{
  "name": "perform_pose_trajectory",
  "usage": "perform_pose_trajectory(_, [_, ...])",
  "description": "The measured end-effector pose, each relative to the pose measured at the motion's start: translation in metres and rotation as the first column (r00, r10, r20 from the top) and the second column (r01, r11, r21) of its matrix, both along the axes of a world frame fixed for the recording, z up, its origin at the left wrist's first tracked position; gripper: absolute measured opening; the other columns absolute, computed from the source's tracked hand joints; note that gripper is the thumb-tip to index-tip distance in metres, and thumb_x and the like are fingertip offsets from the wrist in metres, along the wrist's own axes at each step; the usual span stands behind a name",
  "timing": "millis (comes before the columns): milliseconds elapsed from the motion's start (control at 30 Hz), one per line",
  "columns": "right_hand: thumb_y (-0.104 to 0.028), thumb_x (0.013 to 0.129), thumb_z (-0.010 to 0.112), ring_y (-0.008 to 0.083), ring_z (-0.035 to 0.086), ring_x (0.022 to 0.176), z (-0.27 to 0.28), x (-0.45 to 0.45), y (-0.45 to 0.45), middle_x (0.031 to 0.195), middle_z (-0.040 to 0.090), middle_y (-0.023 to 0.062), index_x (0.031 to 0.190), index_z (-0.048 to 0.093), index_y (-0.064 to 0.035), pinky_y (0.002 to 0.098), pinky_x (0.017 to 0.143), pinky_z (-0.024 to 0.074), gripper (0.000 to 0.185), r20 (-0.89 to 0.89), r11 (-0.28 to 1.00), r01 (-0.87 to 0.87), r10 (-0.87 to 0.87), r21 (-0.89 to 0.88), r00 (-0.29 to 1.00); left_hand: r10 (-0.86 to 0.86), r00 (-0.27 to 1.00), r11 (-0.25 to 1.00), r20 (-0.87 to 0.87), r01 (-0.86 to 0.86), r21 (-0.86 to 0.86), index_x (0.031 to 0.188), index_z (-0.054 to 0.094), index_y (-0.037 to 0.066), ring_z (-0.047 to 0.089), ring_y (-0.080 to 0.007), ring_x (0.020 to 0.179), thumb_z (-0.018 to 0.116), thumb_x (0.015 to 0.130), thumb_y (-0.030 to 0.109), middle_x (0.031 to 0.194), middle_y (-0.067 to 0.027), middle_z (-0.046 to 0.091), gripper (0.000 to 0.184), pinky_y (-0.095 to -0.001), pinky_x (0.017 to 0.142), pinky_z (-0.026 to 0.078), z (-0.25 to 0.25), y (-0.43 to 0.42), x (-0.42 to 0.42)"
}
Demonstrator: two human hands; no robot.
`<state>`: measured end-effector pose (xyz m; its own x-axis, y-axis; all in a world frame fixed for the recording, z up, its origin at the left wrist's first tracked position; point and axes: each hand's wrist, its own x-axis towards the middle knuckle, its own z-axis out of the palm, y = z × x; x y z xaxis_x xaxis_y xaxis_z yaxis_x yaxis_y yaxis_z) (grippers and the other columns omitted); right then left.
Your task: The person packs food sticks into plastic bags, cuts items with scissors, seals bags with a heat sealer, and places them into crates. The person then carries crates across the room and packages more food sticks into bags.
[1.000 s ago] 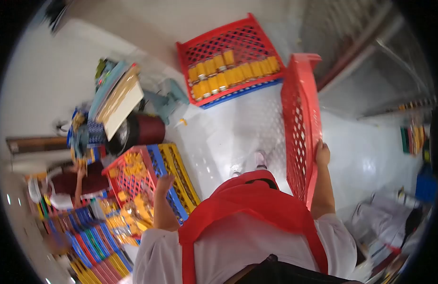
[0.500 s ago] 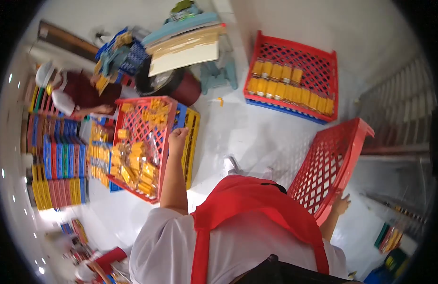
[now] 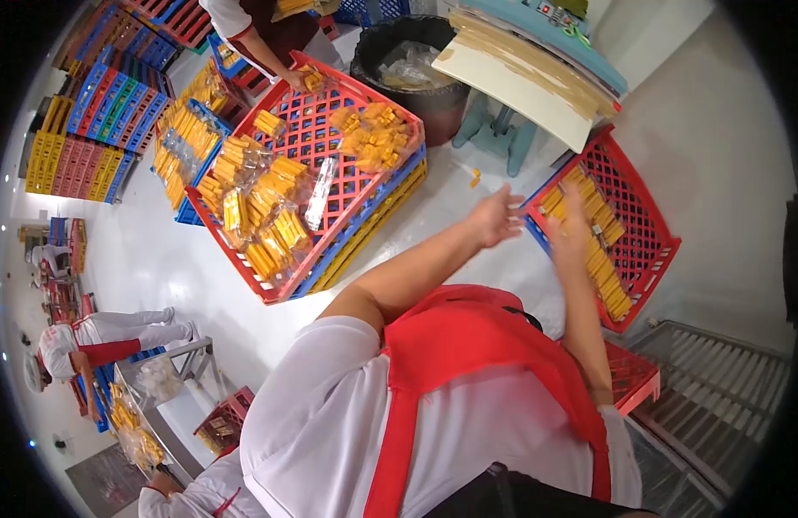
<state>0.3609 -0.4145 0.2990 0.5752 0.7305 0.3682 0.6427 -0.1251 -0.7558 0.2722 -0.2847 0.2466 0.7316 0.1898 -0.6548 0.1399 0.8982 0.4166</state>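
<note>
My left hand (image 3: 500, 216), its fingers apart and nothing in them, is over the floor by the left edge of a red crate (image 3: 666, 250). That crate stands on a blue one and has rows of yellow packs (image 3: 608, 276) in it. Over its packs is my right hand (image 3: 571, 226), raised and smeared by motion, so its fingers are unclear. Another red crate (image 3: 633, 380) shows partly behind my right forearm.
At left, a red crate (image 3: 347, 229) with bagged yellow packs tops blue and yellow crates. A co-worker's hand (image 3: 293, 79) reaches its far edge. A black-lined bin (image 3: 442, 108), teal stand (image 3: 498, 138), metal rack (image 3: 718, 371) and more people stand around.
My right hand has let go of the red crate, now lower down, and moved up over the packs. My left hand has moved right and opened. The view has turned left.
</note>
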Motion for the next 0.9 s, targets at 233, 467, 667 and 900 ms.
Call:
perform_pose_trajectory(233, [-0.044,0.082,0.036,0.0361,0.052,0.083,-0.131,0.077,0.070,0.093,0.055,0.0222,0.099,0.054,-0.0005,0.0400,0.076,0.0402,0.050,-0.060,0.678,-0.096,0.075,-0.729,0.995,0.275,0.863,0.961,0.423,-0.263,-0.088,0.114,0.043,0.002,0.053,-0.0221,0.092,0.035,0.083,0.051,0.105,-0.0132,0.053,0.058,-0.0359,0.081,0.042,0.019,0.138,-0.041])
perform_pose_trajectory(467, [-0.023,0.076,0.057,0.0241,0.057,0.089,-0.101,0.149,0.074,0.102,0.055,0.0171,0.109,0.049,0.0014,0.0287,0.082,0.0408,0.042,-0.413,0.767,-0.309,0.063,-0.563,0.909,0.891,0.299,0.453,-0.341,-0.611,0.649,0.098,0.051,0.009,0.043,-0.0109,0.065,0.044,0.081,0.033,0.077,-0.0001,0.051,0.030,-0.0241,0.055,0.031,-0.092,0.239,-0.186])
perform_pose_trajectory(667, [-0.021,0.081,0.054,0.0121,0.055,0.082,-0.066,0.227,0.173,0.091,0.058,0.0080,0.105,0.052,0.0032,0.0242,0.073,0.0426,0.034,-0.731,0.691,-0.558,0.063,-0.460,0.680,0.705,0.375,0.609,-0.603,0.116,0.785,0.087,0.066,0.009,0.050,-0.0324,0.092,0.025,0.084,0.045,0.090,-0.0175,0.060,0.054,-0.0380,0.083,0.036,-0.109,0.258,-0.171])
perform_pose_trajectory(900, [-0.012,0.081,0.054,0.0079,0.053,0.071,-0.046,0.199,0.269,0.082,0.059,0.0038,0.102,0.053,0.0033,0.0204,0.065,0.0430,0.026,-0.759,0.759,-0.535,0.085,-0.370,0.645,0.358,0.217,0.304,-0.908,0.893,0.333,0.128,0.028,0.019,0.042,-0.0345,0.106,0.053,0.073,0.015,0.132,-0.0166,0.022,0.059,-0.0403,0.083,0.042,-0.168,0.375,-0.126])
